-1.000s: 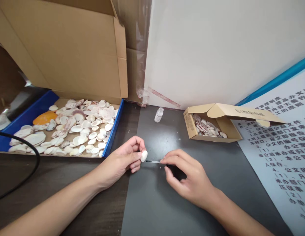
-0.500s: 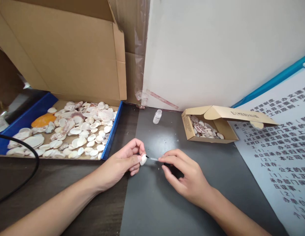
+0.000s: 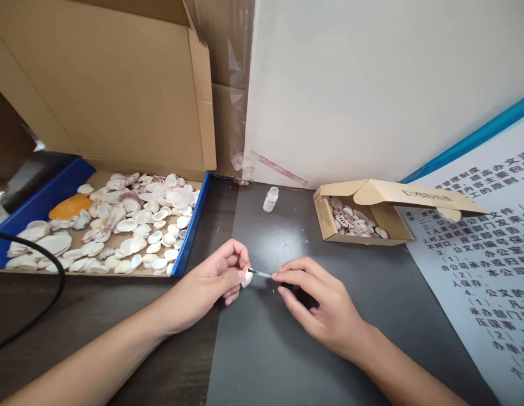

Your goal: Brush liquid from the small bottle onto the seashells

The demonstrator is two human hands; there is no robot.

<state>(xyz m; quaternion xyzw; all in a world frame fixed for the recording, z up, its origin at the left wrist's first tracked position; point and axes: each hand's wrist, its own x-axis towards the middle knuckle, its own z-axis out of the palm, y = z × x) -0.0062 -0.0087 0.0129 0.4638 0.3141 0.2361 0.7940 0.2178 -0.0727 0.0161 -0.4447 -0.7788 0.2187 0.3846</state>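
Observation:
Between the thumb and fingers of my left hand (image 3: 223, 274) is a small white seashell (image 3: 247, 278). My right hand (image 3: 316, 293) pinches a small brush (image 3: 261, 274) with a dark tip and a pale stem; its handle end is mostly hidden by my fingers. The brush tip meets the upper edge of the shell, as far as I can see. Beyond both hands, a small clear bottle (image 3: 270, 199) with a white label stands uncapped on the dark grey mat (image 3: 262, 349).
To the left, a blue-edged cardboard box (image 3: 190, 231) holds many shells, its lid raised. A smaller tan box (image 3: 325, 217) with shells stands at the right. A black cable (image 3: 61, 282) curves at the far left. A printed sheet (image 3: 477, 270) lies at the right, a white panel (image 3: 372, 84) behind.
The brush tip has shifted slightly left and across the shell's upper edge, and the shell is turned a little. The whole view has moved slightly. Both hands keep their grips.

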